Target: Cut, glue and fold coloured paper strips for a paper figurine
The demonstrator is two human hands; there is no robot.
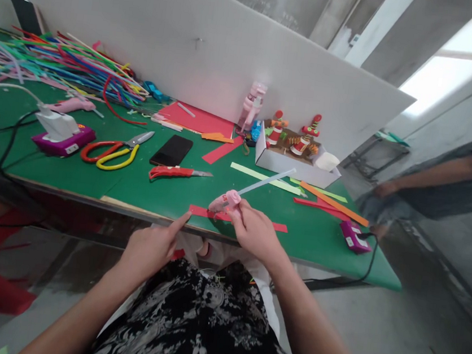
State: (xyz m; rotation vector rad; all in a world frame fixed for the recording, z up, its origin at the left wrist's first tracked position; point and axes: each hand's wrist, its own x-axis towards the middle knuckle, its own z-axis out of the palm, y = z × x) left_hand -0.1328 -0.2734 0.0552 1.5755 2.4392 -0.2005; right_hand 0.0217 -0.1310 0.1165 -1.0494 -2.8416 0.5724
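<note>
My right hand is closed around a pink hot glue gun, with a long translucent glue stick jutting from its back toward the upper right. The gun's nozzle points down at a red paper strip lying along the table's front edge; whether it touches the strip is unclear. With its index finger stretched out, my left hand presses on the strip's left end, while its other fingers curl loosely around nothing. Behind the hands lies a red utility knife with its blade out.
On the green table are scissors, a black phone, purple power sockets, heaped pipe cleaners and paper strips. A white box holds small figures. Another person's arm shows at right.
</note>
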